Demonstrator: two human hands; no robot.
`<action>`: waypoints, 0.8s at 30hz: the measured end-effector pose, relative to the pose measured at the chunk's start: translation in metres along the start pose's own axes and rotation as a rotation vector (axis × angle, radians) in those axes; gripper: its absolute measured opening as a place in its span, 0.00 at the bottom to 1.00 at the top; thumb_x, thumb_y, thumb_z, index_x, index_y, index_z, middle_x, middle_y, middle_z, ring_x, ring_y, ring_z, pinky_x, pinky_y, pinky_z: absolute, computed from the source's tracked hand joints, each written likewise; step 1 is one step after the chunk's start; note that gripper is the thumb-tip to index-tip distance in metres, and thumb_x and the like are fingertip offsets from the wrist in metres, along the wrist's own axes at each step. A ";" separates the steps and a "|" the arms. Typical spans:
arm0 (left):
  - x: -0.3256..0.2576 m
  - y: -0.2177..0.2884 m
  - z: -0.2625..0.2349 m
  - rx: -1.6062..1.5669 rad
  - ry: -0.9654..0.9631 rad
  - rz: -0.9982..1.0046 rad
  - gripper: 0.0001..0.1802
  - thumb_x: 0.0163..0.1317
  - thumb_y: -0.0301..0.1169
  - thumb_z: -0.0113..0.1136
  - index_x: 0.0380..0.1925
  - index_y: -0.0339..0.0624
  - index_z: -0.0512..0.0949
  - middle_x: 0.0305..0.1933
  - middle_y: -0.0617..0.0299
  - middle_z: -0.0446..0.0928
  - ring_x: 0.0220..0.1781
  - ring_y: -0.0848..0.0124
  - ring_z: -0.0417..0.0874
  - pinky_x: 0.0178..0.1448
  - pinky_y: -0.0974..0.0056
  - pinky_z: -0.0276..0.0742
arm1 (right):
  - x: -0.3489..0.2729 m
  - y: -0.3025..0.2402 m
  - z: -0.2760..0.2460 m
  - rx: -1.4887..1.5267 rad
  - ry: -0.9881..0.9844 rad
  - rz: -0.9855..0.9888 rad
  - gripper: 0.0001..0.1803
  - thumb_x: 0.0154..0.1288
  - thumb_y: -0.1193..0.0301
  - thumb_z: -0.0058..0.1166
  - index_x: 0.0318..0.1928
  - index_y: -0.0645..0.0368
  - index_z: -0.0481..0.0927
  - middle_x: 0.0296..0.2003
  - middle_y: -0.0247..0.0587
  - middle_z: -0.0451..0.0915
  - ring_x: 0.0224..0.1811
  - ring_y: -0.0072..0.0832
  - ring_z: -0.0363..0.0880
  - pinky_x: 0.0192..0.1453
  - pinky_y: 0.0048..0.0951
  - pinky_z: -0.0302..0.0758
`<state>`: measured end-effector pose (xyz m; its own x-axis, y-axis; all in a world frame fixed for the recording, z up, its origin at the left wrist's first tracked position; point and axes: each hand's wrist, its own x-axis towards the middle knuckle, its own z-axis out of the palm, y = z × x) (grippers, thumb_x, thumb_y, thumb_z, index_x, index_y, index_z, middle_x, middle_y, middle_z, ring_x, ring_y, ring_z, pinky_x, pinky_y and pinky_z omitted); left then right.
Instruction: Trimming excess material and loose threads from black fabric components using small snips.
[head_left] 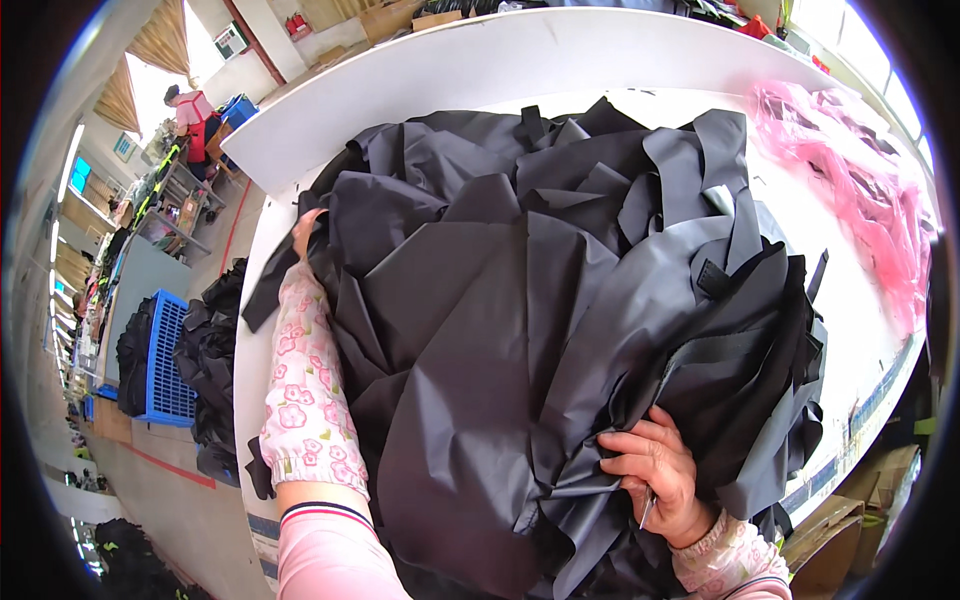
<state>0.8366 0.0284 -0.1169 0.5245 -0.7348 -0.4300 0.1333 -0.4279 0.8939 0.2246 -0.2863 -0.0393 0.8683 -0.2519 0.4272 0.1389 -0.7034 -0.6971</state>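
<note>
A big heap of black fabric pieces (pixel 460 300), smooth and slightly shiny, covers most of the white table (pixel 780 210) in front of me. My left hand (pixel 305 232) reaches to the heap's far left edge and closes on the fabric there; folds hide most of its fingers. At the near right, my right hand (pixel 655 475) curls its fingers over a bunched fold of the same fabric. A small pointed metal tool (pixel 646 507) sticks out beneath those fingers; its kind cannot be made out. Flowered sleeve covers are on both forearms.
A white raised board (pixel 480 60) runs along the table's far side. Pink translucent plastic (pixel 850 180) lies at the far right. Left of the table are a dark fabric pile (pixel 212 350) and a blue crate (pixel 168 360). Cardboard boxes (pixel 825 545) stand lower right. A person (pixel 195 125) works far off.
</note>
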 end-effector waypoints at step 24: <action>-0.057 0.183 0.217 0.876 0.558 0.597 0.21 0.64 0.31 0.56 0.56 0.39 0.74 0.52 0.48 0.79 0.56 0.65 0.80 0.62 0.62 0.72 | 0.002 -0.001 0.006 0.167 0.087 -0.119 0.15 0.49 0.82 0.57 0.41 0.59 0.80 0.46 0.39 0.83 0.50 0.42 0.78 0.68 0.48 0.64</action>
<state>0.6485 -0.1228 0.0440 0.6304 -0.7020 0.3314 -0.7594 -0.4692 0.4507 0.2295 -0.2819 -0.0408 0.7981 -0.2350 0.5548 0.3208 -0.6137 -0.7214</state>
